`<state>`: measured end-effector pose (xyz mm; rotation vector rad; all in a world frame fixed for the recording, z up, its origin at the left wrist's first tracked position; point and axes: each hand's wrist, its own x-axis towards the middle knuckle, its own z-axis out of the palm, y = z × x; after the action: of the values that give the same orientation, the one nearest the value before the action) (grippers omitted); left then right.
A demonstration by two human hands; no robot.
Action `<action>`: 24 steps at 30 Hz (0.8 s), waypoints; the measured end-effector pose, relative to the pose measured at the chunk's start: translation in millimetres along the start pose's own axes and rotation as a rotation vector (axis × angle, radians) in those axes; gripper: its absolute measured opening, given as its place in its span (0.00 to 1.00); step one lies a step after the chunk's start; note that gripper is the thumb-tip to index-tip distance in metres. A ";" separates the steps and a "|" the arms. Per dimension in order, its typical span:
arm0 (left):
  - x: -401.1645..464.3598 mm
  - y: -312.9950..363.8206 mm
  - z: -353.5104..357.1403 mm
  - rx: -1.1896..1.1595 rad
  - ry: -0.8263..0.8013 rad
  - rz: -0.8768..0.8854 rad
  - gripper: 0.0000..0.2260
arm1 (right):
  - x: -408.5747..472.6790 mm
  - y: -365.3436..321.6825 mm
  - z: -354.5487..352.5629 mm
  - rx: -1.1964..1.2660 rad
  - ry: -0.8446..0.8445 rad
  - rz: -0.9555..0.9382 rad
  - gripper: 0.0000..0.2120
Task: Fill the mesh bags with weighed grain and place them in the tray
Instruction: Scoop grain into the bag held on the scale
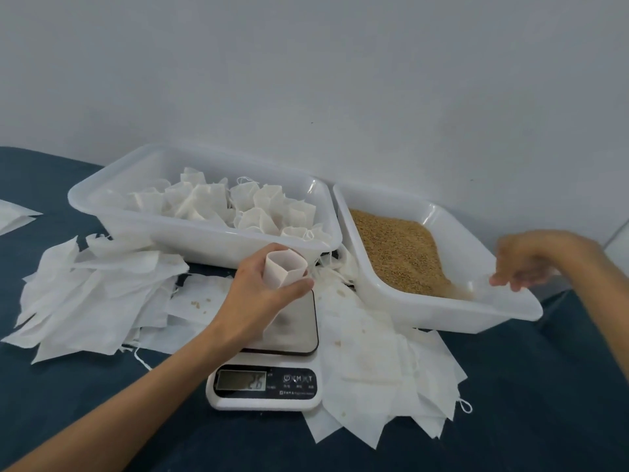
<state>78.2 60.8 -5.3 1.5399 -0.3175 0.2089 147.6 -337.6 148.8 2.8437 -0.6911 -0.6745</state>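
1. I have the mesh bag (284, 267) in my left hand (262, 294), fingers curled round it, its mouth propped open and facing up, just above the steel plate of the scale (269, 369).
2. My right hand (520, 264) hangs over the near corner of the grain tray (442, 311), fingers loosely curled downward. It is blurred, and I cannot tell whether it is pinching grain or holding nothing.
3. The grain (398, 250) is heaped toward the far side, thin at the near corner.
4. The tray of filled bags (204, 240) sits just left of it, well stocked.
5. Risk, as I judge it: the bag mouth is narrow and soft, so grain carried across could miss and scatter onto the empty bags (384, 376) lying around the scale.
6. If my hand rests on the plate, the reading would be false.
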 end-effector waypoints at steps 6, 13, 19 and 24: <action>-0.6 0.7 -0.9 0.005 0.002 -0.015 0.10 | 22.7 -23.7 31.5 0.084 0.138 -0.027 0.13; 0.2 0.6 -1.8 -0.002 0.011 -0.016 0.12 | 54.7 -62.3 48.1 0.150 0.322 -0.095 0.13; 1.3 0.4 -3.3 -0.009 0.018 -0.029 0.13 | 57.2 -63.9 58.3 0.218 0.425 -0.087 0.11; 0.0 -1.0 -1.4 0.001 0.004 -0.024 0.13 | 46.4 -41.4 65.8 0.168 0.416 -0.056 0.08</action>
<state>78.6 62.2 -6.3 1.5432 -0.2958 0.1929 171.1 -324.3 62.4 3.0185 -0.6229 -0.0189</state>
